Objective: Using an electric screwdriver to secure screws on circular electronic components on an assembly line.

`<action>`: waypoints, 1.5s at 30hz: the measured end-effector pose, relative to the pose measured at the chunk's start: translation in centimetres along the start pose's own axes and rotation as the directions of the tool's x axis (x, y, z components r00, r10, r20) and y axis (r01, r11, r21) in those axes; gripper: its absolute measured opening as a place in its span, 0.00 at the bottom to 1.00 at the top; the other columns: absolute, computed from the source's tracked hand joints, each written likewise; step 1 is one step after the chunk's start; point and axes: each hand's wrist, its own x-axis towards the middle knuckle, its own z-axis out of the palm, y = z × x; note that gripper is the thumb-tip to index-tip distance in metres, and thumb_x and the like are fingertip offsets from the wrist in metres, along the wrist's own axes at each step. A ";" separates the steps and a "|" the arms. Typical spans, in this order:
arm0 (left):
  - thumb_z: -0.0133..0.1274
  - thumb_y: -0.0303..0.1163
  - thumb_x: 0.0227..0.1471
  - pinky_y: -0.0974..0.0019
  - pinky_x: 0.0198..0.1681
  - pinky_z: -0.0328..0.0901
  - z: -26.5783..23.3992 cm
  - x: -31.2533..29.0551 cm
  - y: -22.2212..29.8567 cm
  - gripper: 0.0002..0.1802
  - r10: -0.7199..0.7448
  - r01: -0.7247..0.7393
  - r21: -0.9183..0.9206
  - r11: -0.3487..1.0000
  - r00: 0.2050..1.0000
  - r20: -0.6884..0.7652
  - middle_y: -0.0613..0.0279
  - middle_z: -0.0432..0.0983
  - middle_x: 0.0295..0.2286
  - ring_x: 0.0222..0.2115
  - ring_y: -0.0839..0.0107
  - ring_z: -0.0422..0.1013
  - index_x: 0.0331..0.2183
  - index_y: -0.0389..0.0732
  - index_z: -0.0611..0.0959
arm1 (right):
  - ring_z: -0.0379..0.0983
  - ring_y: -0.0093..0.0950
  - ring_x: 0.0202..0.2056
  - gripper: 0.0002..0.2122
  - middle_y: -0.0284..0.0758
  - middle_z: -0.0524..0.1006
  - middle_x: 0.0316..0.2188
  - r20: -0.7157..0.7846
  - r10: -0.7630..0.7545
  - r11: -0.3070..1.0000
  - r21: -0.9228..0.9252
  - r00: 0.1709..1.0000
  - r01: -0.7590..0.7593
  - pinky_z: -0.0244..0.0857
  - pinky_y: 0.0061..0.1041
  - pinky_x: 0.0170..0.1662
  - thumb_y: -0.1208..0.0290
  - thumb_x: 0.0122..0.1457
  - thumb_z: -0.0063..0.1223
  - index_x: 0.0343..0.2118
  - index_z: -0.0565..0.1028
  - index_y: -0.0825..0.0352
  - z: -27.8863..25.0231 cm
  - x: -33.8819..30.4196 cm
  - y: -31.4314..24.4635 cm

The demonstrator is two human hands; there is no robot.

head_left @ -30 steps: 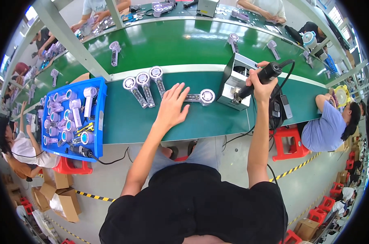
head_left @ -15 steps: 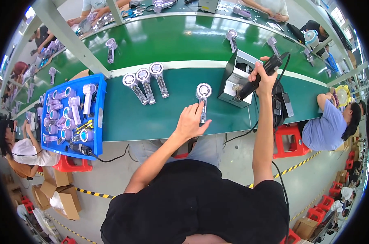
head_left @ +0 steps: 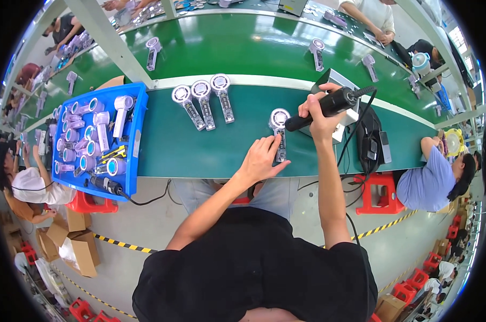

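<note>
While your left hand (head_left: 263, 160) lays its fingers on the handle of a lilac fan (head_left: 280, 116) on the green surface (head_left: 210, 155), though whether it grips cannot be told, your right hand (head_left: 320, 115) clasps a black power tool (head_left: 336, 102), tip near the fan's round head. Three similar fans (head_left: 201, 90) lie leftward, toward a blue tray (head_left: 138, 134).

"What was at left?"
"Open cardboard boxes (head_left: 86, 248) stood near black-and-yellow striped tape (head_left: 125, 245)."
"And at right?"
"There was a red stool (head_left: 367, 199), and a person in a pale blue shirt (head_left: 424, 180)."
</note>
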 end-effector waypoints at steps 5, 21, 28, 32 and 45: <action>0.69 0.44 0.42 0.58 0.43 0.67 0.0 -0.1 -0.1 0.40 -0.010 0.010 -0.019 1.000 1.000 -0.002 0.47 0.73 0.42 0.39 0.55 0.71 0.51 0.27 0.75 | 0.71 0.21 0.17 0.16 0.33 0.74 0.17 0.043 -0.022 0.996 -0.084 0.999 0.025 0.68 0.22 0.24 0.86 0.54 0.59 0.44 0.67 0.72 1.2 -0.4 0.7; 0.69 0.44 0.41 0.58 0.41 0.66 -0.1 -0.1 -0.4 0.41 -0.007 0.007 -0.026 1.000 1.000 0.013 0.49 0.72 0.42 0.37 0.56 0.71 0.51 0.27 0.74 | 0.71 0.15 0.22 0.13 0.31 0.75 0.22 0.018 -0.014 0.974 -0.225 1.000 0.018 0.64 0.16 0.26 0.85 0.49 0.64 0.34 0.70 0.70 1.9 -2.4 3.2; 0.68 0.45 0.42 0.58 0.39 0.65 -0.1 0.2 -0.1 0.41 0.007 -0.012 0.059 0.998 0.996 0.087 0.49 0.72 0.42 0.37 0.56 0.71 0.51 0.27 0.74 | 0.72 0.15 0.20 0.14 0.31 0.75 0.20 0.021 -0.066 0.973 -0.222 0.998 0.069 0.65 0.15 0.24 0.85 0.50 0.64 0.35 0.69 0.70 1.4 -2.5 2.9; 0.68 0.46 0.41 0.58 0.38 0.65 -0.3 0.6 -0.4 0.41 0.006 -0.013 0.118 0.993 0.998 0.059 0.49 0.72 0.42 0.37 0.56 0.70 0.50 0.27 0.75 | 0.70 0.17 0.18 0.21 0.30 0.75 0.19 -0.007 -0.069 0.974 -0.215 0.998 0.066 0.65 0.18 0.23 0.87 0.52 0.62 0.46 0.65 0.70 0.4 -0.8 -1.0; 0.66 0.30 0.42 0.59 0.41 0.67 0.3 2.2 -1.4 0.19 0.223 -0.224 0.041 0.974 0.975 0.008 0.55 0.76 0.43 0.42 0.58 0.72 0.39 0.36 0.83 | 0.69 0.22 0.17 0.42 0.35 0.75 0.23 -0.134 -0.220 0.903 -0.402 0.966 0.150 0.66 0.21 0.22 0.85 0.54 0.62 0.66 0.47 0.59 -5.6 3.1 -5.4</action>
